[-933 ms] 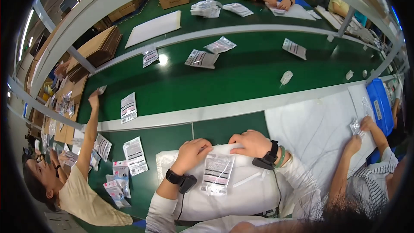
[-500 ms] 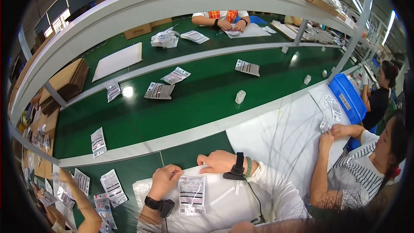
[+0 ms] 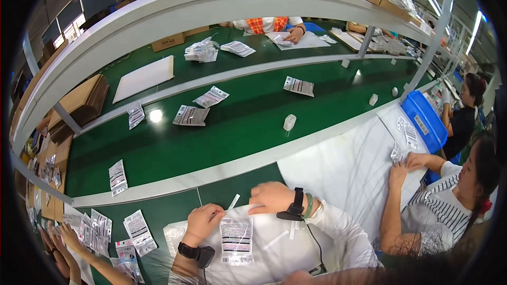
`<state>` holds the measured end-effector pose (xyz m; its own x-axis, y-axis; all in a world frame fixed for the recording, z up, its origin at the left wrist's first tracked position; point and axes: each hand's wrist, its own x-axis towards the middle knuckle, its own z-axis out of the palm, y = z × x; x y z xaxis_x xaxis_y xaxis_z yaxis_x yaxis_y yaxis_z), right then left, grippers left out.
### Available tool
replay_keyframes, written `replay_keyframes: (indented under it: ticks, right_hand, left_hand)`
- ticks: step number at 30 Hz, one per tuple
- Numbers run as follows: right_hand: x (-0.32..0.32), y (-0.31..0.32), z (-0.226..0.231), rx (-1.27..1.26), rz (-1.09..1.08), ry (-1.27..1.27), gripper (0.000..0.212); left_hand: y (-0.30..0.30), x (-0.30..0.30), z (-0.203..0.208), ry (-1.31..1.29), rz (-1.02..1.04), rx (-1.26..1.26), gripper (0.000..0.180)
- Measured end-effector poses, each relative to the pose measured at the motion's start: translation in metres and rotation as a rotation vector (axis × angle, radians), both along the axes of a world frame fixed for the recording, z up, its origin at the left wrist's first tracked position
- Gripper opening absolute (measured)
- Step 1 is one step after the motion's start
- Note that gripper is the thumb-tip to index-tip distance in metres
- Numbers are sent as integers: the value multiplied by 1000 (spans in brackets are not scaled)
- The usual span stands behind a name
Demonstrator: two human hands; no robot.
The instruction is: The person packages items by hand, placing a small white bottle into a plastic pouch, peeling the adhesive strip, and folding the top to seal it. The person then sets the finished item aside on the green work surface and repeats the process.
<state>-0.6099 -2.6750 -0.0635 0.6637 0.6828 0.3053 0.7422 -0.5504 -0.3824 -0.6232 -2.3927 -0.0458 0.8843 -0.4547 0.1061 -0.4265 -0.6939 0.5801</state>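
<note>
A flat printed packet, whitish with dark lines of print, lies on the white work sheet before me. My left hand is by its upper left corner, fingers pinched together; what they hold is hidden. A thin white strip shows just past those fingertips, and I cannot tell whether they touch it. My right hand rests at the far edge of the sheet, fingers curled inward, their tips partly hidden. Two more white strips lie on the sheet to the right of the packet.
Beyond a pale rail, a green conveyor belt carries several packets and small clear pieces. More packets lie at left, near a co-worker's hands. At right, another person handles a small item beside a blue bin.
A white strip has appeared between my hands. My right hand has shifted slightly right; my left stays by the packet. Items on the belt have moved slightly left. The left co-worker's hands have moved.
</note>
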Motion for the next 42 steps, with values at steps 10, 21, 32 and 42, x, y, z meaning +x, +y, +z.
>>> replay_keyframes:
  ticks: [10,21,32,42]
  right_hand:
    - [8,-18,47,-363,-143,290,35]
    - [13,-12,6,64,217,128,62]
    - [2,-22,5,138,178,369,47]
    - [6,-9,7,36,60,239,19]
  left_hand:
    - [-16,4,6,-8,3,4,16]
    - [-28,3,6,8,-25,14,16]
    - [-38,0,-4,4,9,-10,13]
    - [-27,-6,-2,-56,7,-82,10]
